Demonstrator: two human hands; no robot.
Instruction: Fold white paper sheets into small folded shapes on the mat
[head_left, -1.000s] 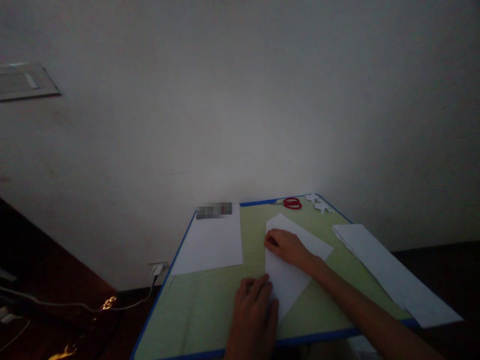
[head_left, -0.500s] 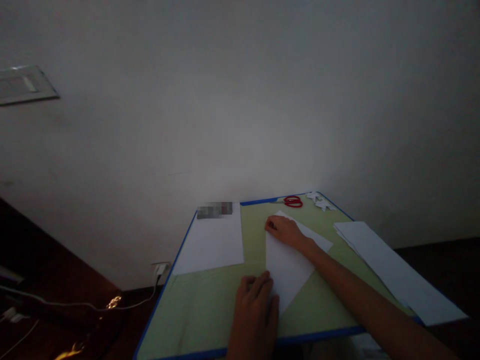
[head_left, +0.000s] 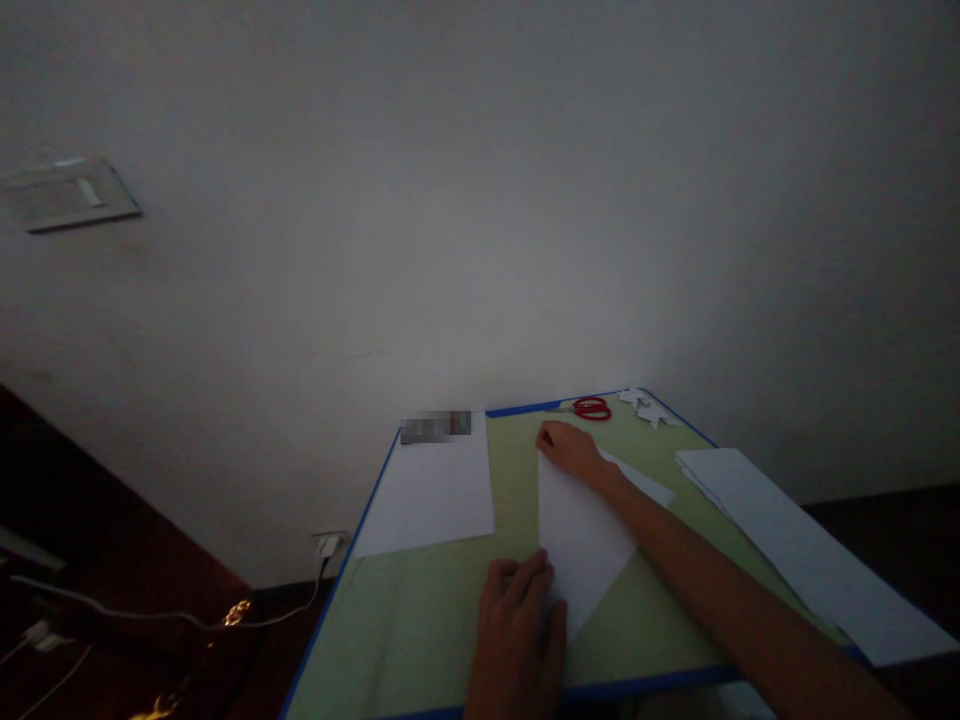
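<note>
At the frame's upper left you see a switch (head_left: 79, 195) on the wall (head_left: 480, 200); at lower left, a plug (head_left: 328, 546) and white cord (head_left: 150, 614). Right of centre, red scissors (head_left: 577, 408) lie near white cutouts (head_left: 654, 412) on your counter (head_left: 397, 630). Left of centre, a pixelated object (head_left: 433, 429) covers part of a sheet (head_left: 431, 500).

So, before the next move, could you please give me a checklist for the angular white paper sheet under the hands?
1. Left hand on the angular white paper sheet: ok, at its near-left edge.
2. Right hand on the sheet: ok, at its far end.
3. Red-handled metal scissors apart from both hands: ok.
4. Sheet's far corner flat: cannot tell, the right hand covers it.
5. Long white layered paper fully on the blue-edged green table: not ok, its near end overhangs.
</note>
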